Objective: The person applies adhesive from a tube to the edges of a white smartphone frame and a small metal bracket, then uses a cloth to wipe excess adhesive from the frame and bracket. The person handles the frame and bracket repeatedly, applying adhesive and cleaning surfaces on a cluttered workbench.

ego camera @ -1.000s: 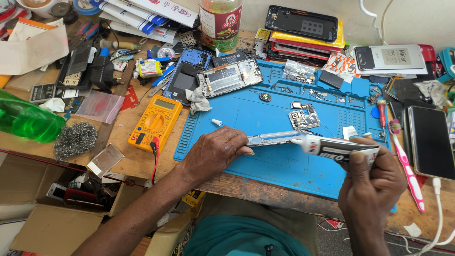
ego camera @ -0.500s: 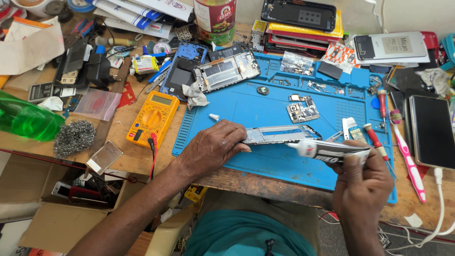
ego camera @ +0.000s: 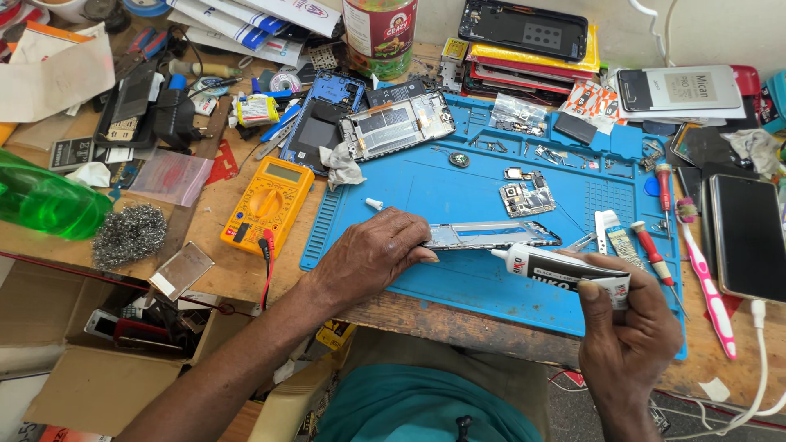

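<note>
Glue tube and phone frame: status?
Left hand pins phone frame on blue mat. Right hand grips glue tube, nozzle at frame edge. Nothing in the way.

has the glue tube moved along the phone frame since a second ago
Yes. The glue tube in the right hand has slid left along the phone frame, away from the red screwdriver.
</note>
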